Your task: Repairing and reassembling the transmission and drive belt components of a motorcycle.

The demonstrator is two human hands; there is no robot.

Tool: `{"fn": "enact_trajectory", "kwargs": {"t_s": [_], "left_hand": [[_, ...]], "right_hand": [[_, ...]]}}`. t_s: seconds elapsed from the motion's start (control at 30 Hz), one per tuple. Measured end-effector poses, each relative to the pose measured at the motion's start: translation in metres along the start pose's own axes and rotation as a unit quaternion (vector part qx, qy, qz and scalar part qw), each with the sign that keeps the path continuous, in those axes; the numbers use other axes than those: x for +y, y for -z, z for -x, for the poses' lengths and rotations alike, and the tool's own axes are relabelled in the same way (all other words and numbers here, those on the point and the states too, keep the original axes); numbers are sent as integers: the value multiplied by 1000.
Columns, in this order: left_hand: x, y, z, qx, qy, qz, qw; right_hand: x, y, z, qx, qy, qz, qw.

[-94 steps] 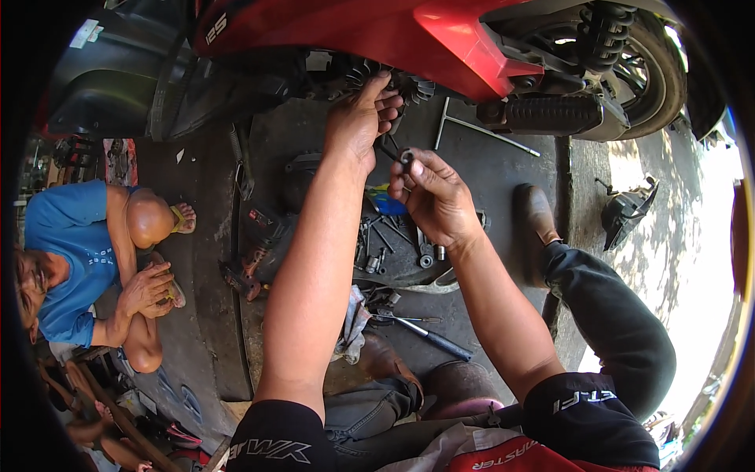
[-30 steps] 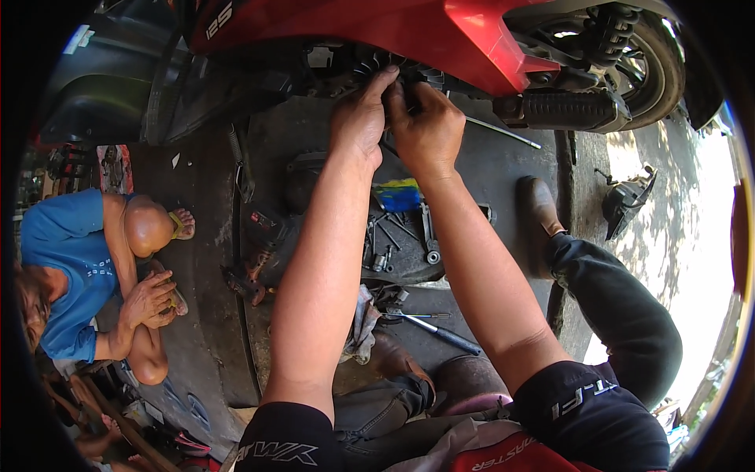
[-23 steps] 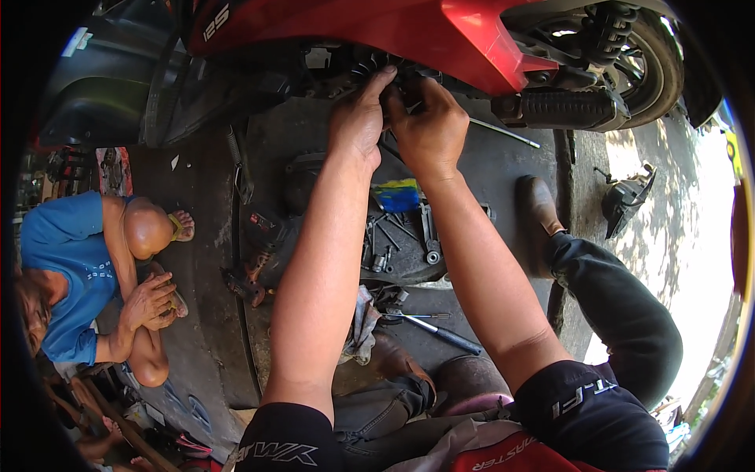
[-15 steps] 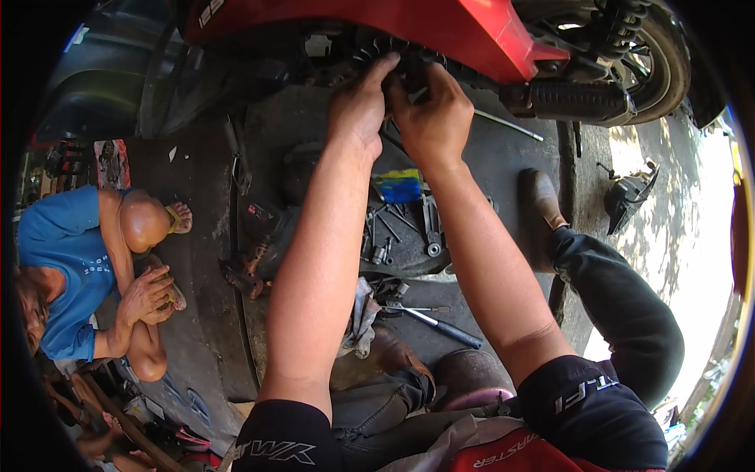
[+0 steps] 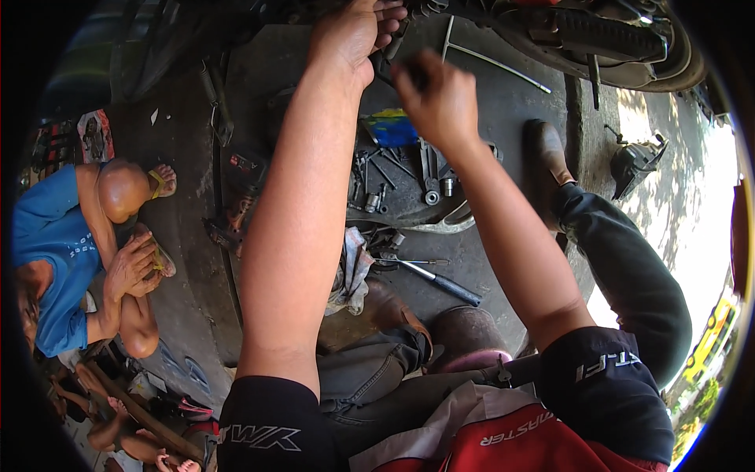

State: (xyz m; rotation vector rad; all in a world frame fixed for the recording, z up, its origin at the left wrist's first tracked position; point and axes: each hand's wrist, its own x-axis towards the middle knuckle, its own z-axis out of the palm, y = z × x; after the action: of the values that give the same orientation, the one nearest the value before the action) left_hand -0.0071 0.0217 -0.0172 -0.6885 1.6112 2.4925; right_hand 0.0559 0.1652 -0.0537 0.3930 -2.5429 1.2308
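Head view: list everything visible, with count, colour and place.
vehicle: one, mostly dark, top edge
T-handle tool: one, silver, upper right
packet: one, blue and yellow, upper centre
loose metal parts: several, grey, centre
long tool: one, silver and dark, lower centre
rag: one, grey, lower centre
power tool: one, dark and brown, left
round object: one, dark and pinkish, lower centre
loose part: one, black, right
seated person: one, blue shirt, left
shoes: two, brown, right and lower centre
left hand: one, bare, top centre
right hand: one, bare, blurred, upper centre

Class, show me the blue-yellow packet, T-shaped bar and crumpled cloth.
Blue-yellow packet [image 5: 390, 129], head view: its visible face.
T-shaped bar [image 5: 499, 68], head view: middle of its long shaft.
Crumpled cloth [image 5: 356, 256], head view: its upper folds.
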Motion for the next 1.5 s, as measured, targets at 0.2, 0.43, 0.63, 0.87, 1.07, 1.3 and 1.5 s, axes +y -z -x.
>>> {"fn": "enact_trajectory", "kwargs": {"t_s": [0.2, 0.43, 0.63, 0.87, 1.07, 1.3, 1.5], "left_hand": [[2, -7, 3, 0, -28, 3, 1000], [-2, -12, 15, -24, -37, -43, 998], [6, -9, 28, 0, -42, -49, 998], [7, -14, 17, 16, -22, 32, 999], [8, -10, 13, 3, -16, 40, 999], [8, -8, 14, -3, 5, 31, 1000], [7, -5, 8, -7, 5, 57, 998]], "right_hand": [[8, -32, 114, -509, -320, 168, 781], [26, -57, 144, -448, -301, 159, 827], [-25, 0, 18, -23, -341, -454, 823], [-65, 8, -54, 72, -338, -511, 787], [-78, -4, -56, 155, -382, -579, 703], [-84, 6, -64, 109, -458, -608, 640], [-88, 3, -62, 69, -447, -628, 633]]}}
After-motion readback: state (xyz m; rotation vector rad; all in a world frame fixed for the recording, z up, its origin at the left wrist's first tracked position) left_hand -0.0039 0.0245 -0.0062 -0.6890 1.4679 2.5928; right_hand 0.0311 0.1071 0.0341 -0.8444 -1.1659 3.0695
